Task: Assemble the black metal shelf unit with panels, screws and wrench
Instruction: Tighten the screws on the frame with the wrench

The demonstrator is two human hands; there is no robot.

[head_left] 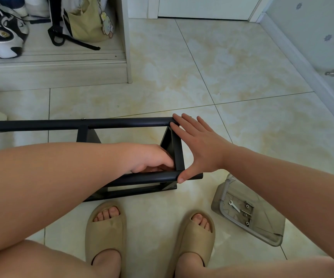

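Fingers (184,125) of right hand (200,149) splayed flat across shelf frame (71,123); left hand (150,157) curled around end panel (179,155).

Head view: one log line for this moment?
left hand: grips panel | right hand: flat across both tubes | wrench: in tray
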